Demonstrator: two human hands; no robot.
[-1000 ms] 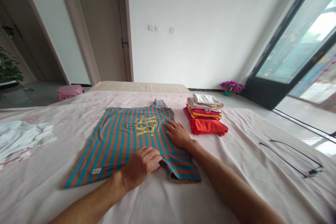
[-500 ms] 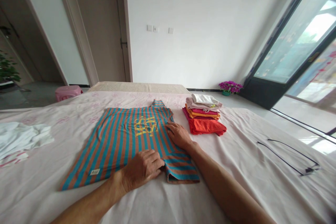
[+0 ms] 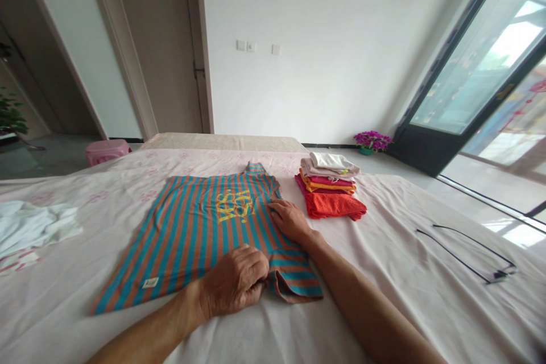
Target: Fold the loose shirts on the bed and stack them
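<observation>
A blue and brown striped T-shirt [image 3: 187, 227] with yellow lettering lies spread on the bedsheet, its collar side to the right. My left hand [image 3: 236, 278] is closed at the near edge, pinching the cloth where the near sleeve [image 3: 296, 278] joins the body. That sleeve's opening gapes a little. My right hand [image 3: 289, 219] rests with its fingers stretched out on the shirt near the neckline. The far sleeve [image 3: 256, 168] points away from me.
Right of the shirt stands a stack of folded clothes [image 3: 335, 205], red at the bottom and white on top. Eyeglasses [image 3: 473, 250] lie farther right on the pale sheet [image 3: 375, 244]. White crumpled clothing [image 3: 34, 227] lies at the left. A pink stool [image 3: 106, 151] stands beyond the bed.
My left hand has closed more tightly on the cloth by the near sleeve, and the sleeve's opening has lifted and changed shape. My right hand stays in place on the shirt.
</observation>
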